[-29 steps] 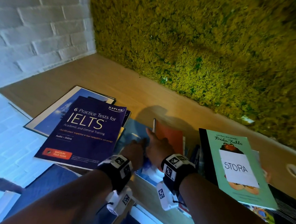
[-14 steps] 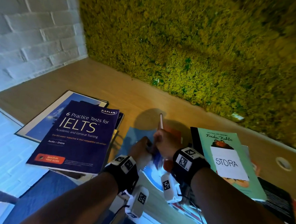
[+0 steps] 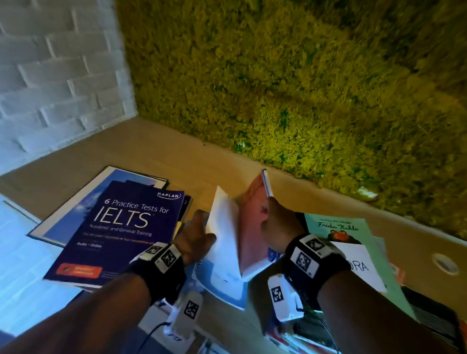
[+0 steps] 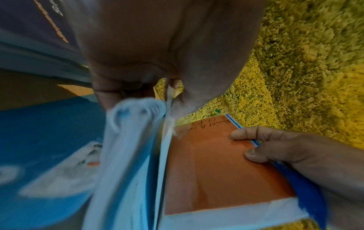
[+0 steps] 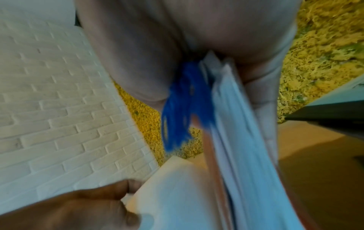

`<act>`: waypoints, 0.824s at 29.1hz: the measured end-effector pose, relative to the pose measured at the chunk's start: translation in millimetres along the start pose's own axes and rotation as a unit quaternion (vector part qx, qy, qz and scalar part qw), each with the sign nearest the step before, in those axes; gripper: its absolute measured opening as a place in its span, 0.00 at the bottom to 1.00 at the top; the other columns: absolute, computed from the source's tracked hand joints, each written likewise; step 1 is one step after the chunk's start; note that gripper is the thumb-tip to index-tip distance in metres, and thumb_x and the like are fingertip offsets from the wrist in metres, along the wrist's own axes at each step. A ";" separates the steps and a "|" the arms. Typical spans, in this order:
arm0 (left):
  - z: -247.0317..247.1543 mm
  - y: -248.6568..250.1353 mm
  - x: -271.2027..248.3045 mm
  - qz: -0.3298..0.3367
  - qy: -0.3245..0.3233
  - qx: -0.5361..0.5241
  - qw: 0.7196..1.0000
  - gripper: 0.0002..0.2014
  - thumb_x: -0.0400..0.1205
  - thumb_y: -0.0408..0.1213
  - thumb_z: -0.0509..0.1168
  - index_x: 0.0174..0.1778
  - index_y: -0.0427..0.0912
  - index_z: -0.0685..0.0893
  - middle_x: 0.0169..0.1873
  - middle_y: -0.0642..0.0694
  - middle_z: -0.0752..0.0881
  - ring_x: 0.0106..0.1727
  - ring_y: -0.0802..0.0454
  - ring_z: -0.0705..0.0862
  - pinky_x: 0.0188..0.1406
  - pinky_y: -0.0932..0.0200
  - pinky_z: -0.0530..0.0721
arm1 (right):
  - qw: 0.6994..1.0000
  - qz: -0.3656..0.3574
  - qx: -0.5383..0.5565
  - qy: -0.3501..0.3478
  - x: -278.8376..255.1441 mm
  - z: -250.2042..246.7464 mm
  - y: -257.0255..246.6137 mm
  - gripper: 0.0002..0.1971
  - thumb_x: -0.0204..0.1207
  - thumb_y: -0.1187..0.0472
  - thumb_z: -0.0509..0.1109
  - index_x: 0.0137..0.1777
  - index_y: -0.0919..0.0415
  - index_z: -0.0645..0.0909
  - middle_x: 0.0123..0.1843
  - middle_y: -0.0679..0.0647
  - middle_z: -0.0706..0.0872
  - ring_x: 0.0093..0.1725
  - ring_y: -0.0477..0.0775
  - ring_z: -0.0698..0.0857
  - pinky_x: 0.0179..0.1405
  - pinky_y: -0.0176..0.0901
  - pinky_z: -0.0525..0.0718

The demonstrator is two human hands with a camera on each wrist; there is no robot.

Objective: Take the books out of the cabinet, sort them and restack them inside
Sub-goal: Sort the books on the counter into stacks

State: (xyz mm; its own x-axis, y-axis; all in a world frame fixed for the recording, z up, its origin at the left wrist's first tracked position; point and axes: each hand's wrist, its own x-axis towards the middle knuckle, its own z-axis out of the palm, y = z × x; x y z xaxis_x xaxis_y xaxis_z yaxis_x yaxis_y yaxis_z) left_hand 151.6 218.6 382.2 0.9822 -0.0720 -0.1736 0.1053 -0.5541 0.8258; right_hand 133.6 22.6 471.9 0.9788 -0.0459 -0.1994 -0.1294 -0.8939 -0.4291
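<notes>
Our right hand (image 3: pixel 277 225) now grips the orange booklet (image 3: pixel 251 232) lifted off the bench (image 3: pixel 174 157); our left hand (image 3: pixel 196 235) holds its white pages, ready for sorting.

Looking down from the head, close in from each wrist.
Facing forward and down over both forearms toward the moss wall (image 3: pixel 313 86); peering along the fingers, sharing the open book (image 3: pixel 251 232) held between.

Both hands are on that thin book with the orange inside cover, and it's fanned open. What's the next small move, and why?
Probably close it. The right hand pinches the blue-edged cover of the thin book while the left hand holds its white pages apart, so it stands open above the light blue book. Shut, it would stack flat.
</notes>
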 end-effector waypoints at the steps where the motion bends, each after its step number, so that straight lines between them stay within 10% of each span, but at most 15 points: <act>1: 1.6 -3.6 3.1 0.020 -0.011 -0.026 0.999 0.33 0.65 0.41 0.65 0.70 0.44 0.75 0.51 0.39 0.84 0.54 0.35 0.86 0.51 0.52 0.82 | 1.000 -0.004 -0.009 0.001 2.2 2.4 -1.8 0.17 0.84 0.66 0.60 0.72 0.61 0.71 0.66 0.62 0.82 0.63 0.65 0.84 0.48 0.46 0.78; 5: 9.9 1.0 -8.5 0.091 -0.077 -0.043 0.992 0.28 0.70 0.37 0.75 0.66 0.48 0.76 0.48 0.50 0.82 0.45 0.53 0.82 0.47 0.59 0.79 | 0.999 -0.034 -0.037 -0.009 10.2 22.5 -13.4 0.32 0.86 0.59 0.61 0.87 0.55 0.53 0.60 0.63 0.84 0.52 0.64 0.89 0.41 0.50 0.86; 10: -19.7 12.8 -3.8 0.079 -0.066 -0.085 0.991 0.27 0.75 0.25 0.75 0.67 0.47 0.77 0.62 0.35 0.84 0.52 0.48 0.83 0.56 0.49 0.83 | 0.981 -0.040 -0.190 -0.017 14.3 46.8 -11.0 0.29 0.83 0.63 0.63 0.84 0.57 0.61 0.68 0.62 0.78 0.65 0.69 0.84 0.60 0.58 0.86; 13: -75.0 41.2 1.2 0.104 -0.062 -0.130 0.984 0.37 0.79 0.21 0.70 0.79 0.54 0.66 0.54 0.41 0.86 0.39 0.61 0.85 0.42 0.61 0.85 | 0.980 -0.103 -0.107 -0.129 20.6 56.4 -19.8 0.31 0.84 0.61 0.63 0.87 0.56 0.61 0.71 0.61 0.81 0.67 0.66 0.84 0.58 0.48 0.83; 18: -139.8 80.5 -3.3 0.132 -0.016 -0.197 0.971 0.16 0.78 0.31 0.72 0.63 0.40 0.86 0.44 0.39 0.92 0.40 0.45 0.87 0.42 0.52 0.82 | 0.964 -0.089 0.227 -0.110 23.5 75.9 -14.8 0.05 0.77 0.56 0.72 0.50 0.54 0.88 0.49 0.56 0.89 0.50 0.57 0.87 0.54 0.53 0.84; 20: -139.5 80.5 -5.2 0.106 -0.030 -0.287 0.952 0.18 0.81 0.27 0.67 0.67 0.36 0.83 0.55 0.32 0.91 0.46 0.37 0.89 0.45 0.41 0.88 | 0.914 -0.006 0.398 -0.075 20.1 66.2 -10.6 0.07 0.81 0.50 0.71 0.49 0.52 0.85 0.45 0.52 0.86 0.45 0.56 0.84 0.44 0.46 0.79; 24: -116.5 64.2 -0.1 0.048 -0.060 -0.399 0.914 0.21 0.83 0.25 0.62 0.74 0.37 0.78 0.64 0.30 0.87 0.57 0.30 0.88 0.54 0.32 0.87 | 0.784 0.072 0.605 -0.118 18.0 42.9 7.9 0.28 0.84 0.33 0.58 0.65 0.53 0.85 0.58 0.55 0.91 0.60 0.60 0.89 0.64 0.61 0.84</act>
State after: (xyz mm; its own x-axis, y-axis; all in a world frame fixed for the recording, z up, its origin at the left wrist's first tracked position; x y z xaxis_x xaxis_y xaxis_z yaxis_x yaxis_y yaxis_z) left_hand 176.4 279.6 497.7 0.9739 -0.2049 -0.0979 0.1463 0.2366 0.9605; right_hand 143.4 33.8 427.1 0.9020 0.1034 -0.4192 -0.4317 0.1971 -0.8802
